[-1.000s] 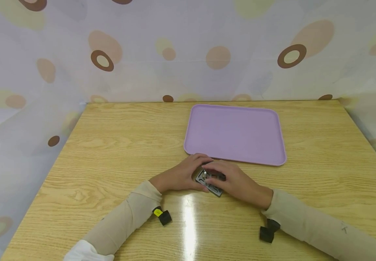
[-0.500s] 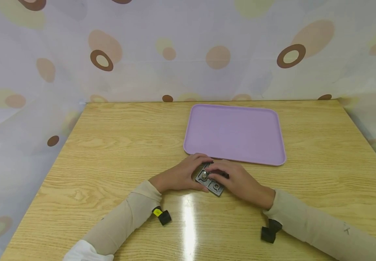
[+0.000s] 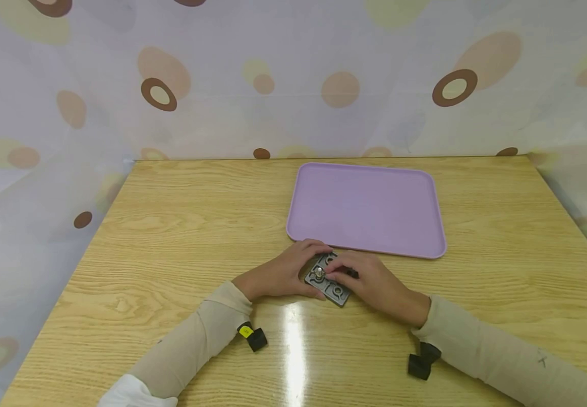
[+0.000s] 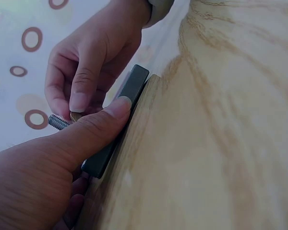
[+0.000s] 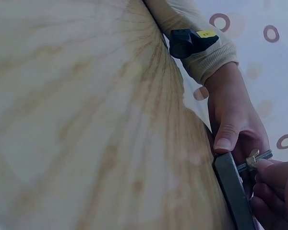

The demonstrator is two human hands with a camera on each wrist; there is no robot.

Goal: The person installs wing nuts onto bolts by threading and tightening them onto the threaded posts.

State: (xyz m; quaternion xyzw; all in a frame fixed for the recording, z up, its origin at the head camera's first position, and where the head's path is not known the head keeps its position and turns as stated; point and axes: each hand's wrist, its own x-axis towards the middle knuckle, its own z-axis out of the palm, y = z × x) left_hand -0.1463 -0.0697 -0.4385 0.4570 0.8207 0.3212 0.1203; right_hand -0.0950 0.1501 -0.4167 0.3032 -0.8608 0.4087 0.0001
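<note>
A grey metal plate [image 3: 335,293] with recessed shapes lies on the table below the tray. My left hand [image 3: 288,271] grips its opposite edges between thumb and fingers. Up from the plate rises a threaded bolt [image 5: 266,154], and a brass-coloured wing nut [image 5: 251,160] sits partway along it. With thumb and index finger, my right hand [image 3: 370,281] pinches the wing nut from the right side. In the left wrist view, the bolt's threaded end [image 4: 57,121] sticks out past the left thumb, which hides much of the nut.
A purple tray [image 3: 367,209] lies on the wooden table [image 3: 186,215] just beyond the hands. Patterned cloth [image 3: 293,118] hangs behind the table and along its sides. Each wrist carries a small black camera [image 3: 258,339].
My right thumb and fingers have drawn back slightly to the right and work at the wing nut, uncovering more of the plate. The left hand and the plate stay in place.
</note>
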